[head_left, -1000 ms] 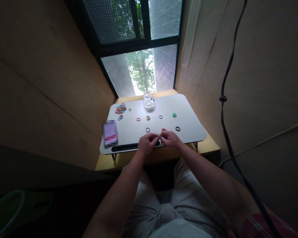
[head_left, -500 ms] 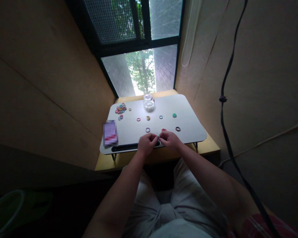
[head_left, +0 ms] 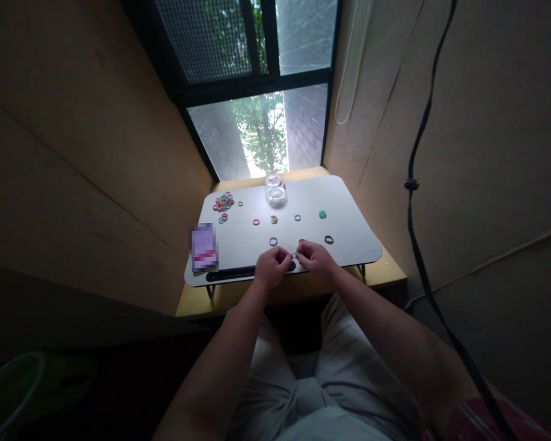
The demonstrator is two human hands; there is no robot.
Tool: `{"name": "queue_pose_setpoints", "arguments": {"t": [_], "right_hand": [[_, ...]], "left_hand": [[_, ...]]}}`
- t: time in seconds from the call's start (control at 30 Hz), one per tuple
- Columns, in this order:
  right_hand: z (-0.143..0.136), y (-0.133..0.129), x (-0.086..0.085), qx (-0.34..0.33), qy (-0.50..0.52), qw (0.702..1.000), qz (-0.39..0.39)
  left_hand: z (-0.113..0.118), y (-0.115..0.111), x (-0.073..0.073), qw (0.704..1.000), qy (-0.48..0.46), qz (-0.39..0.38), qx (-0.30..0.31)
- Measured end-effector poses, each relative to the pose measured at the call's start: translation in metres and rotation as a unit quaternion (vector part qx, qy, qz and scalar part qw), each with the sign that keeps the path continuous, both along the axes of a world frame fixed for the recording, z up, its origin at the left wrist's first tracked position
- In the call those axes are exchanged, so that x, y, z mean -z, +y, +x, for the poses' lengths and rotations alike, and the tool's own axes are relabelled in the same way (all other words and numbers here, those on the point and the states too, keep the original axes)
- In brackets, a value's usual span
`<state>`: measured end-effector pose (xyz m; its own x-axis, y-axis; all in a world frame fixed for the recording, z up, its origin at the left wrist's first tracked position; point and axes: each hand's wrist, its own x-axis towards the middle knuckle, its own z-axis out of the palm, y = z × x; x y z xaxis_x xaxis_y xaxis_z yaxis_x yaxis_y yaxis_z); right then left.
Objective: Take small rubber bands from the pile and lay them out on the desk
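Note:
A small green hair tie (head_left: 294, 253) is stretched between my two hands, just above the front edge of the white lap table (head_left: 353, 242). The fingertips of my left hand (head_left: 274, 267) pinch one end of it, those of my right hand (head_left: 316, 258) the other. Partly hidden behind my right fingers lies a red hair tie (head_left: 302, 241). Around my hands are a lilac hair tie (head_left: 273, 242) and a dark one (head_left: 329, 239). Farther back sit pink (head_left: 256, 222), yellow (head_left: 274, 219), blue (head_left: 297, 217) and green hair ties (head_left: 322, 214).
A mixed heap of hair ties (head_left: 223, 202) lies at the back left. A clear round container (head_left: 276, 195) stands at the back middle, near the window. A blurred purple packet (head_left: 204, 247) rests at the left edge. A black cord (head_left: 413, 159) hangs on the right.
My fingertips have drawn slightly apart, and more of the green hair tie now shows between them. The other things have stayed in place.

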<state>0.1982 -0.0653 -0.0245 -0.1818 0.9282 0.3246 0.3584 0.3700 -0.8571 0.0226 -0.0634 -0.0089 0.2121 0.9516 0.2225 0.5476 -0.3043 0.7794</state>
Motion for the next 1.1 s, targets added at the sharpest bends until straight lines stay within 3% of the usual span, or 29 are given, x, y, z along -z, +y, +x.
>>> {"name": "queue_pose_setpoints", "arguments": {"t": [0.3, 0.57, 1.1], "right_hand": [[0.0005, 0.0005, 0.0040, 0.005, 0.006, 1.000, 0.009], [-0.0010, -0.0026, -0.0013, -0.001, -0.017, 1.000, -0.011], [-0.0005, -0.0028, 0.0016, -0.007, -0.024, 0.999, -0.023]], "left_hand": [[0.0006, -0.0017, -0.0018, 1.000, 0.008, 0.002, 0.007], [-0.0005, -0.0029, -0.0014, 0.997, -0.066, -0.002, 0.028], [-0.0027, -0.0018, 0.0053, 0.997, -0.064, -0.005, 0.048]]}}
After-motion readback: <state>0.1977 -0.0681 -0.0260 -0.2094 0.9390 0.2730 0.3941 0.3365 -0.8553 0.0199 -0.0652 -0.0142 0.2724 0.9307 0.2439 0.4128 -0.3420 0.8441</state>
